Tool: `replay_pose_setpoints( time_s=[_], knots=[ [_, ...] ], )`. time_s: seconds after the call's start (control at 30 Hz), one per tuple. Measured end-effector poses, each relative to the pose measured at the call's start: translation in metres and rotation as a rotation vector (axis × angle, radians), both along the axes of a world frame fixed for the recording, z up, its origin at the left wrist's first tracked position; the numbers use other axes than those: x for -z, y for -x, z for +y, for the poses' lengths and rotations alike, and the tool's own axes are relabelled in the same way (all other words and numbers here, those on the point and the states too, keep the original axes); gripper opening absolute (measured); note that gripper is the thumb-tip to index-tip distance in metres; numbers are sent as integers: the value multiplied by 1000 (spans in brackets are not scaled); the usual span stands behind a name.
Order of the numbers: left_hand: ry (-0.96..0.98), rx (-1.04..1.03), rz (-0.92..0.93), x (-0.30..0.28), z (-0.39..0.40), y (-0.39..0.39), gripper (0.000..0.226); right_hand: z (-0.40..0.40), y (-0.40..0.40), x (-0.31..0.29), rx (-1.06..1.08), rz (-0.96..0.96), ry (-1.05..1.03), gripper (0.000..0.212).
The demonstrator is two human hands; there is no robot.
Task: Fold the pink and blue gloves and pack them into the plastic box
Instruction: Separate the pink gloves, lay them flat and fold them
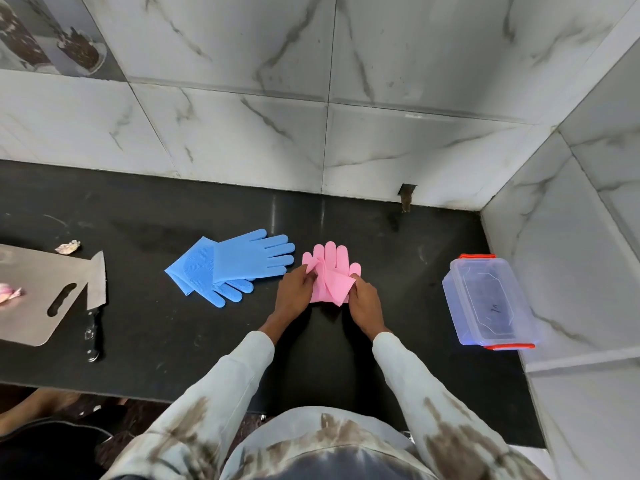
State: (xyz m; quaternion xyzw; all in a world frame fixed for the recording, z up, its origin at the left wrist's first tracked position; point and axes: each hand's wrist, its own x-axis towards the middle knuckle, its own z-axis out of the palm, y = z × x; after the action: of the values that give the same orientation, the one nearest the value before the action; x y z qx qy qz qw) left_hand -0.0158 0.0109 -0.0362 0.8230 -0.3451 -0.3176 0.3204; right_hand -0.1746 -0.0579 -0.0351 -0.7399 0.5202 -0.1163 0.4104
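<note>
Pink gloves [330, 271] lie on the black counter [173, 323] in the middle, fingers pointing to the wall, cuff part folded up over the palm. My left hand [294, 294] pinches the folded edge on the left side. My right hand [365, 301] grips the folded corner on the right. Two blue gloves [235, 265] lie flat and crossed to the left of the pink ones, untouched. The clear plastic box [490, 301] with red clips stands at the right, closed by its lid, apart from both hands.
A steel cutting board [38, 292] lies at the far left with a cleaver [95, 292] beside it and garlic pieces [67, 247] nearby. Marble tiled walls [242, 133] rise behind and on the right of the counter.
</note>
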Motion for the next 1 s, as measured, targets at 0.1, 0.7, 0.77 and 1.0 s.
replay_pose_setpoints(
  time_s=[0.1, 0.7, 0.77, 1.0],
  knots=[
    [-67, -12, 3, -2, -11, -4, 43, -8, -9, 1, 25, 22, -24, 40],
    [-138, -73, -90, 7, -19, -1, 39, -22, -21, 11, 110, 169, -23, 44],
    [-133, -69, -103, 6, -18, -2, 39, -18, -21, 9, 115, 165, 4, 41],
    [43, -55, -155, 8, -9, 12, 56, -8, -20, 11, 146, 81, 164, 27]
  ],
)
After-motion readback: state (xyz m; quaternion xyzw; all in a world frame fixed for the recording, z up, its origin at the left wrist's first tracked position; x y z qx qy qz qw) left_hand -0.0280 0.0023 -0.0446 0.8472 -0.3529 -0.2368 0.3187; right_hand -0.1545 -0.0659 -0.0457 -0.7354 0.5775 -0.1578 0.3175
